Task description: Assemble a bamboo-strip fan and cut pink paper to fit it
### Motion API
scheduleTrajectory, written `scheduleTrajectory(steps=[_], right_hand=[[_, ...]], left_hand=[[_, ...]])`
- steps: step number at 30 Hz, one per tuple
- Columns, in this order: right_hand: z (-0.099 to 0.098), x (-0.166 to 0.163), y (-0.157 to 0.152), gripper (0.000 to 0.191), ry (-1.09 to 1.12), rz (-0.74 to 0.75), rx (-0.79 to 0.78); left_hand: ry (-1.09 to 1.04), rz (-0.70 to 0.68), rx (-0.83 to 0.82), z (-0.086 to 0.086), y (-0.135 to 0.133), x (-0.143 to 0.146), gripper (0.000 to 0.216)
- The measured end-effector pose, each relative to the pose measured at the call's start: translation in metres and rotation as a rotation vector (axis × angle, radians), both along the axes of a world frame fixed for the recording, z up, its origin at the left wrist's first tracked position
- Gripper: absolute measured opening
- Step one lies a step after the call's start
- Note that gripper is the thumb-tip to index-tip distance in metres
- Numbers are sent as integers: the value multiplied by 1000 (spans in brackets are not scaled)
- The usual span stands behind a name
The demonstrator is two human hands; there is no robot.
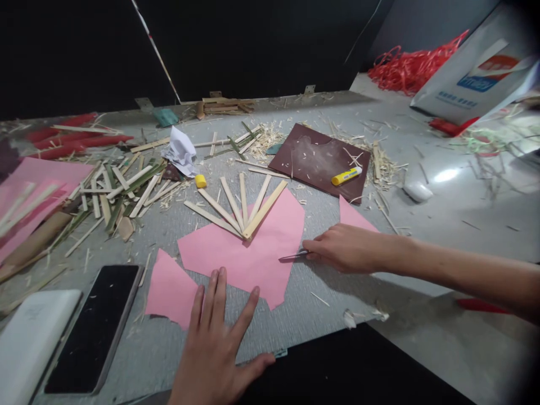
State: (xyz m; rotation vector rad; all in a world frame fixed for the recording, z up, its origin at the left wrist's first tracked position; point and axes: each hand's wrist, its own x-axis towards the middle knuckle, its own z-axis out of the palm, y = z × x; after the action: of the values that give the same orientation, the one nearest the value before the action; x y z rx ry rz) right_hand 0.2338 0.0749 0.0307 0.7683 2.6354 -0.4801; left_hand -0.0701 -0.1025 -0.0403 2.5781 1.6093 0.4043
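A sheet of pink paper (236,261) lies flat in the middle, with a fan of thin bamboo strips (230,197) joined at their lower ends on its upper part. My right hand (343,247) is closed around a slim, pointed metal blade (293,256), whose tip is over the sheet's right side; its handle is hidden in my fingers. Spread and flat, my left hand (219,343) has its fingertips at the sheet's lower edge. Beside those fingers is a torn piece of pink paper (171,289). Another pink scrap (354,216) is partly behind my right hand.
A brown board (307,154) carries an uncapped glue stick (346,175); its yellow cap (200,181) stands near crumpled white paper (180,152). Bamboo offcuts (126,185) litter the left. A phone (95,329) and white slab (36,326) lie front left. A white bag (476,73) is back right.
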Motion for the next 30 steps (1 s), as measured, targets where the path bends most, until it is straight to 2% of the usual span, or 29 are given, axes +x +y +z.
scheduleTrajectory(steps=[10, 30], right_hand=[[-3, 6, -7, 26, -22, -67, -8], [-5, 18, -22, 22, -26, -145, 15]], left_hand=[[6, -15, 12, -1, 2, 0, 98], [-7, -15, 5, -1, 2, 0, 98]])
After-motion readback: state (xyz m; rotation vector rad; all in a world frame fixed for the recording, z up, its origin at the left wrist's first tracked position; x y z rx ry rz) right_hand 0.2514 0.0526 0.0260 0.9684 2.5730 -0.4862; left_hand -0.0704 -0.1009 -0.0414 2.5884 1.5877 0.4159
